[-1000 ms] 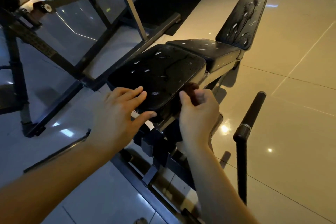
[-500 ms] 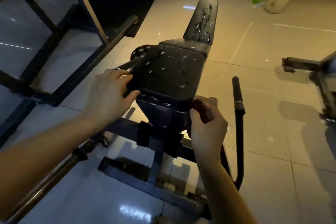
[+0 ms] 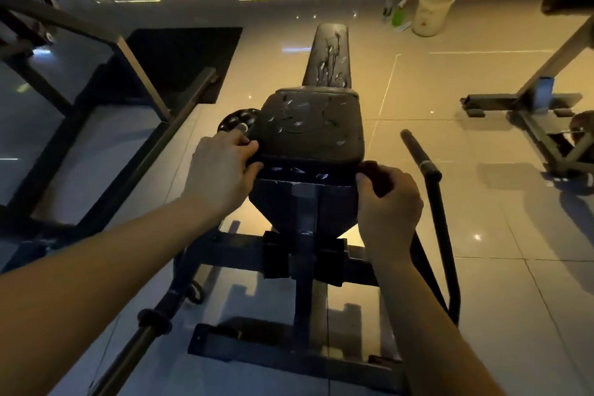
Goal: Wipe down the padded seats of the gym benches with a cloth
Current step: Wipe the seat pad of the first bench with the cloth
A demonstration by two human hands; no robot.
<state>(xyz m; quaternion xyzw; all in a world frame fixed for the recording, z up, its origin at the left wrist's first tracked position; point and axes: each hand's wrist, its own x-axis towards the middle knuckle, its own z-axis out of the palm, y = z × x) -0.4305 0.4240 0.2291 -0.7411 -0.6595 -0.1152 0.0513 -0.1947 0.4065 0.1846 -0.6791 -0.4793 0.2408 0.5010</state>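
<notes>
A black padded bench seat (image 3: 310, 125) with cracked, worn vinyl sits straight ahead, and its raised backrest (image 3: 329, 58) stands beyond it. My left hand (image 3: 221, 170) grips the seat's near left corner, thumb under the edge. My right hand (image 3: 387, 199) holds a small dark reddish cloth (image 3: 374, 172) bunched in its fingers against the seat's near right corner. Most of the cloth is hidden inside the hand.
The bench's black steel frame (image 3: 302, 270) stands on glossy tiles. A barbell bar (image 3: 154, 318) lies low left, a black handle (image 3: 421, 157) rises at right. A rack (image 3: 106, 42) and black mat (image 3: 183, 51) are left; another frame (image 3: 540, 100), a bucket (image 3: 432, 13) and spray bottles (image 3: 397, 11) lie far right.
My view has swung round to face the bench end-on. My left hand slid from the seat top to its left corner; my right hand with the cloth stayed at the right corner.
</notes>
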